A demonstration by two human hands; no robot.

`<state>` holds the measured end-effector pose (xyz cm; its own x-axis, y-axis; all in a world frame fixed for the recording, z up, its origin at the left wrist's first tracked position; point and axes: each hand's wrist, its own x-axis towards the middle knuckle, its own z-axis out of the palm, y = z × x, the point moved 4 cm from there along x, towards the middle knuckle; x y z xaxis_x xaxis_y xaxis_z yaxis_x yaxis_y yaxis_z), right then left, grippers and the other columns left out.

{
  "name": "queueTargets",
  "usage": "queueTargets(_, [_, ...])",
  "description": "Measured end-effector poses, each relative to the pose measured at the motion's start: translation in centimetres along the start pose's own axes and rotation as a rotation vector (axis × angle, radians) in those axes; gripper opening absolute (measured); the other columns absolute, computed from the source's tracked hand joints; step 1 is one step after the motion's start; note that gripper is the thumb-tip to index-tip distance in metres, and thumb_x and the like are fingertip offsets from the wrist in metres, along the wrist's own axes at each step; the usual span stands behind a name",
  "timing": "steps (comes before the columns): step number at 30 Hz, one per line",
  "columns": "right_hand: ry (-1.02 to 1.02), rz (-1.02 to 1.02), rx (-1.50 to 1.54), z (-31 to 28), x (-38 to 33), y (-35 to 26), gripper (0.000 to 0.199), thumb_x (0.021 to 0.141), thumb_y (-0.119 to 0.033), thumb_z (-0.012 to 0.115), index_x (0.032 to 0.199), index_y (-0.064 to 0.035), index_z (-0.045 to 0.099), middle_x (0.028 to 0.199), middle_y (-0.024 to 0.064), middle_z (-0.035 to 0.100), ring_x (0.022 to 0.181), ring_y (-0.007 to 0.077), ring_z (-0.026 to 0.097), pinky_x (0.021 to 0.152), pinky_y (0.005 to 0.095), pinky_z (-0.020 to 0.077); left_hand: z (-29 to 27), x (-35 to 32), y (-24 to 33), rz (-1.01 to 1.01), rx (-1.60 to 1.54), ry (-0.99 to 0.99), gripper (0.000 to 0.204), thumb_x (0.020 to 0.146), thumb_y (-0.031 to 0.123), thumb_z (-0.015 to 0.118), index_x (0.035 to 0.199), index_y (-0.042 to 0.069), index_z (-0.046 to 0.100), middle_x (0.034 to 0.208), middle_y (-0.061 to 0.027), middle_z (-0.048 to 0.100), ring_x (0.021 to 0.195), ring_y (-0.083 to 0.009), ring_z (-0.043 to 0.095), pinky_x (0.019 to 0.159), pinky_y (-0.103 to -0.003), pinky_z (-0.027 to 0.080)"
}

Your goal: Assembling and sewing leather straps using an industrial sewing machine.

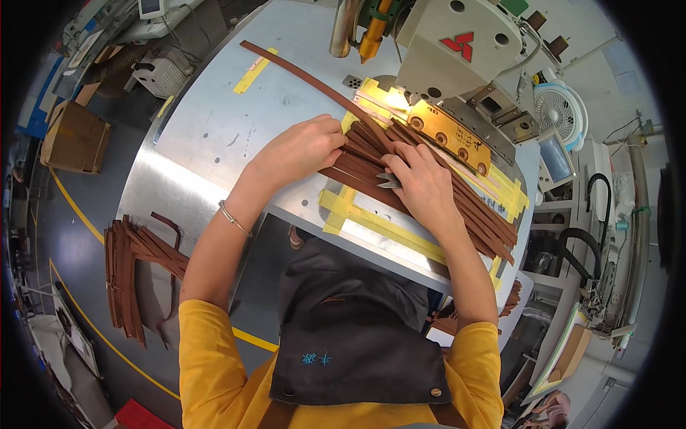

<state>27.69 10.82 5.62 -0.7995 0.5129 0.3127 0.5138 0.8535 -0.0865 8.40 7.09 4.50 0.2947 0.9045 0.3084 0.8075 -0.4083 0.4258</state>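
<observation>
A bundle of narrow brown leather-like strips (pixel 475 207) lies slantwise on the machine's work plate. One longer brown strip (pixel 300 73) reaches from the bundle toward the far left. My left hand (pixel 306 146) is closed at the bundle's left end, its fingertips pinching a strip there; the exact grip is partly hidden. My right hand (pixel 426 187) rests over the middle of the bundle, its fingers closed around small thread snips (pixel 389 181). The metal blades point left, and the handles are hidden in the palm.
An industrial sewing machine head (pixel 457 46) stands over the far side, with a lit lamp and a yellow metal guide (pixel 446 136) beside the strips. Yellow tape (pixel 386 227) marks the plate's near edge. More brown strips (pixel 128 279) hang at lower left. A fan (pixel 559 111) stands at right.
</observation>
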Motion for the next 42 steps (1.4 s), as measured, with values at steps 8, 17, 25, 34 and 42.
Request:
queueTargets(8, [0.007,-0.014,0.014,-0.1,0.3,0.2,0.025,0.074,-0.011,0.071,0.098,-0.0107,0.063,0.108,0.0057,0.061,0.097,0.0225,0.059,0.067,0.0350,0.0542,0.0,1.3,-0.3,0.048,0.060,-0.152,0.016,0.076,0.008,0.069,0.089,-0.002,0.067,0.090,-0.0106,0.060,0.089,-0.0258,0.060,0.079,-0.035,0.051])
queueTargets(17, [0.059,0.004,0.041,0.0,0.0,0.5,0.034,0.070,-0.005,0.072,0.102,-0.0077,0.061,0.110,0.0074,0.062,0.096,0.0266,0.059,0.071,0.0370,0.0519,0.2,1.2,-0.4,0.134,0.046,0.000,0.012,0.072,0.002,0.066,0.084,-0.002,0.065,0.084,-0.0091,0.060,0.082,-0.0261,0.060,0.072,-0.036,0.051])
queueTargets(25, [0.025,0.029,0.052,-0.2,0.1,0.5,0.034,0.070,-0.005,0.072,0.102,-0.0074,0.060,0.109,0.0072,0.061,0.096,0.0269,0.059,0.071,0.0366,0.0515,-0.4,-0.3,-0.2,-0.027,-0.162,0.087,0.007,0.074,0.004,0.066,0.080,0.001,0.064,0.079,-0.0087,0.061,0.078,-0.0264,0.060,0.067,-0.036,0.051])
queueTargets(34, [0.035,-0.003,0.100,-0.3,0.2,0.3,0.023,0.075,-0.014,0.071,0.094,-0.0068,0.061,0.108,0.0061,0.062,0.096,0.0258,0.058,0.068,0.0371,0.0506,-1.7,0.5,0.6,0.037,-0.170,0.198,0.009,0.076,0.005,0.069,0.082,0.000,0.064,0.082,-0.0092,0.061,0.078,-0.0267,0.061,0.069,-0.036,0.051])
queueTargets(42, [0.028,0.010,0.100,-0.2,0.3,0.4,0.024,0.073,-0.010,0.071,0.094,-0.0063,0.060,0.108,0.0060,0.062,0.096,0.0253,0.058,0.069,0.0368,0.0504,-0.4,-0.8,-1.3,0.024,-0.053,-0.049,0.020,0.076,0.010,0.070,0.095,0.004,0.069,0.095,-0.0045,0.062,0.095,-0.0216,0.057,0.084,-0.033,0.050])
